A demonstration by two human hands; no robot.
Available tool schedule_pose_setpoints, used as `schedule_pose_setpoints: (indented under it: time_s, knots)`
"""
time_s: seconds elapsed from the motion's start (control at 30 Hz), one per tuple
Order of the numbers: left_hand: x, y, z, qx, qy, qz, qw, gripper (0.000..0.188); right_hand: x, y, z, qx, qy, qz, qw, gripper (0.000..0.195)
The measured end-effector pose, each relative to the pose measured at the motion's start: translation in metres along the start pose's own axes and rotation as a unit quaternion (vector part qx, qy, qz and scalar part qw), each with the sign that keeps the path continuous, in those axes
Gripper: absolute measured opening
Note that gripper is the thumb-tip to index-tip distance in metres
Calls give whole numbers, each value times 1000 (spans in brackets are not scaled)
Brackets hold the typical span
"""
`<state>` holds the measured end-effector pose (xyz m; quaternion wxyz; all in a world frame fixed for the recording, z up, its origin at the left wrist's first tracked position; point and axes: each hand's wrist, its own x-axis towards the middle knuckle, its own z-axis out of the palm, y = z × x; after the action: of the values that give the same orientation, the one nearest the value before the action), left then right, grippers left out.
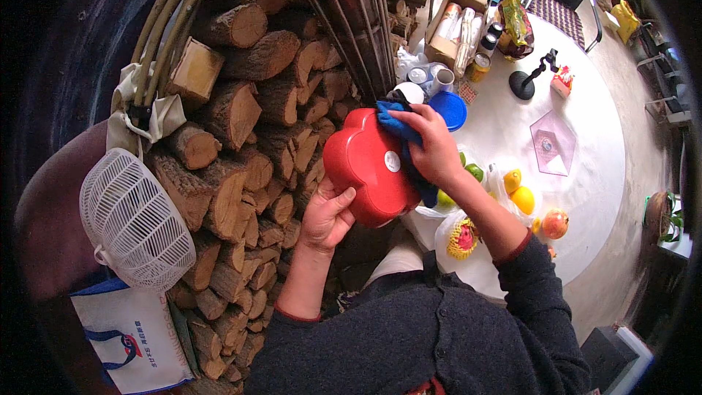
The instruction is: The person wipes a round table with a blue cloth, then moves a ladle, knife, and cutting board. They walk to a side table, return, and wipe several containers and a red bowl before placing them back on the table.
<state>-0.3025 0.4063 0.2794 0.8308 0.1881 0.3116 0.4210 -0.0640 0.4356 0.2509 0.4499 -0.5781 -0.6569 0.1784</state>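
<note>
A red scalloped box or dish (pixel 364 162), with a round white sticker on its face, is held up in front of me. My left hand (pixel 329 214) grips its lower edge, thumb on the face and fingers behind. A dark blue cloth (pixel 397 129) lies over the upper right edge, pressed there by my right hand (pixel 430 145). Just behind that hand, a round blue lid (pixel 448 111) rests on the white round table (pixel 592 192). Which side of the red piece faces me I cannot tell for certain.
Stacked firewood (pixel 236 192) stands to the left, beside a white plastic basket (pixel 137 219) and a white bag (pixel 129 334). The table bears bagged fruit (pixel 462 238), a pomegranate (pixel 555 223), a pink hexagonal dish (pixel 553 142), a black stand (pixel 522 85) and an open cardboard box (pixel 443 52).
</note>
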Motion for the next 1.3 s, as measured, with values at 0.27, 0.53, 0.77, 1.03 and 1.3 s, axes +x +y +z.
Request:
schedule_pose_setpoints:
  time_s: [0.27,0.53,0.77,1.03,1.3]
  knots:
    - [7,15,-23,30,75,61,995,50,-83,-57,3,76,-223,-217,947,39]
    - [-11,-1,-20,-28,-26,124,992,60,-98,19,-20,711,-107,450,530,83]
    - [-19,15,-3,-8,-161,44,986,100,-75,34,-21,624,-67,332,704,96]
    - [-17,43,5,320,-111,-41,940,77,-43,42,-79,326,-340,229,852,87]
    - [-25,5,21,387,-35,-5,921,33,-30,-26,-33,5,67,13,998,58]
